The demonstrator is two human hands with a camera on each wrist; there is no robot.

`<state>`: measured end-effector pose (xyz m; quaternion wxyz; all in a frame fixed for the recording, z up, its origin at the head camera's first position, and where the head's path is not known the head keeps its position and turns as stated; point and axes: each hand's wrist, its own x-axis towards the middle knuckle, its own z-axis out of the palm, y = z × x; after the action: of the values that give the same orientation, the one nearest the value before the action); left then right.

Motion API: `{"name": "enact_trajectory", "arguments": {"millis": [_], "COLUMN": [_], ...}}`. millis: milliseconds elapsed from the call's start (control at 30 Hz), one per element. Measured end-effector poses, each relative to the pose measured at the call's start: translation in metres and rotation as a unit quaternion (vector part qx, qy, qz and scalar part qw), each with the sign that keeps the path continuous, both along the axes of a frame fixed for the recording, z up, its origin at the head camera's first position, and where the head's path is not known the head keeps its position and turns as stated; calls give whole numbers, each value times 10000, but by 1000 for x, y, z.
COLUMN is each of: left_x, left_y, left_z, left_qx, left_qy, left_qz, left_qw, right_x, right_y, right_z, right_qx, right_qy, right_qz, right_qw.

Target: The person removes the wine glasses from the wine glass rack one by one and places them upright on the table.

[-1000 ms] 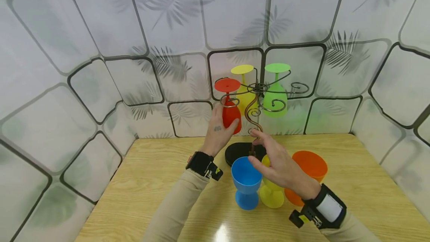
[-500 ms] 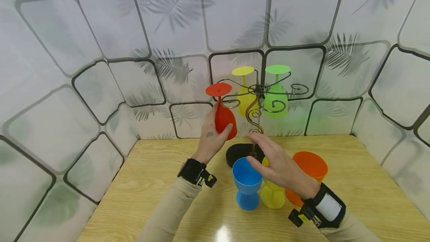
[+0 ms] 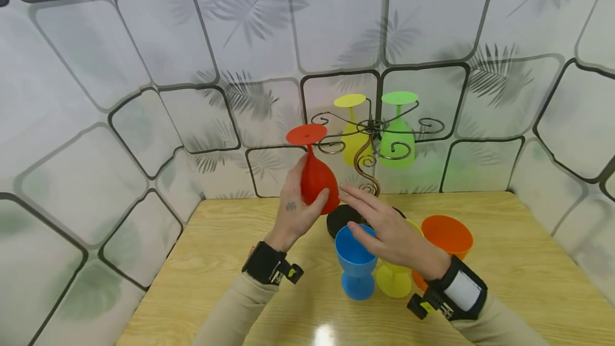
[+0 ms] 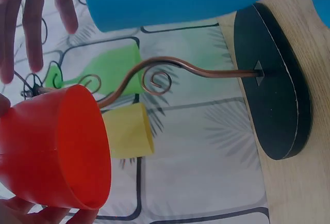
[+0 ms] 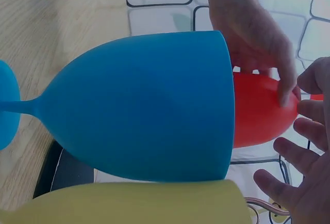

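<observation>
My left hand grips the bowl of a red goblet, held upside down with its foot on top and tilted, just left of the wire rack. In the left wrist view the mouth of the red goblet faces the rack's base. My right hand holds nothing; its fingers are extended beside the red bowl, above a blue goblet. A scrolled metal glass rack carries an upside-down yellow goblet and an upside-down green goblet on its arms.
An upright yellow goblet and an orange goblet stand right of the blue one, partly behind my right hand and wrist. The rack's black base sits toward the back of the wooden table. A patterned curtain surrounds the table.
My left hand has drawn the red goblet off the rack arm, leftward, downward and nearer, tilting it. My right hand has shifted slightly left toward the goblet.
</observation>
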<state>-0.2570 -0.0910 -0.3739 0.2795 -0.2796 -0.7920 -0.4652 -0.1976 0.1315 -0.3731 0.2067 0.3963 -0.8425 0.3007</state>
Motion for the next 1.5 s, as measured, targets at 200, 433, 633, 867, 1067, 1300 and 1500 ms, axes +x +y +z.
{"name": "enact_trajectory", "arguments": {"millis": [200,433,633,867,1067,1300,1500], "left_x": [13,24,37,56,69,82,85], "left_y": [-1,-3,-5,-5,-3,-3,-6], "left_z": [2,2,4,13,20,22,21], "left_qx": [-9,48,233,694,1040,1164,767], "left_qy": [248,482,395,-144,-446,-640,-231], "left_qz": [-419,-673,-844,-979,-1083,-865,-604], "left_qw": [9988,9966,9954,9927,9877,9873,9949], "right_x": [3,6,3,5,11,17,20], "right_y": [-3,-2,-1,3,1,-6,-7], "right_z": [1,2,3,8,12,17,16], "right_qx": [6,-141,-292,-245,-116,-105,-469], "right_qy": [218,745,1303,1468,1706,1700,1111], "right_qz": [79,198,619,873,788,941,1335], "right_qw": [9997,9969,9891,9850,9821,9809,9837]}}
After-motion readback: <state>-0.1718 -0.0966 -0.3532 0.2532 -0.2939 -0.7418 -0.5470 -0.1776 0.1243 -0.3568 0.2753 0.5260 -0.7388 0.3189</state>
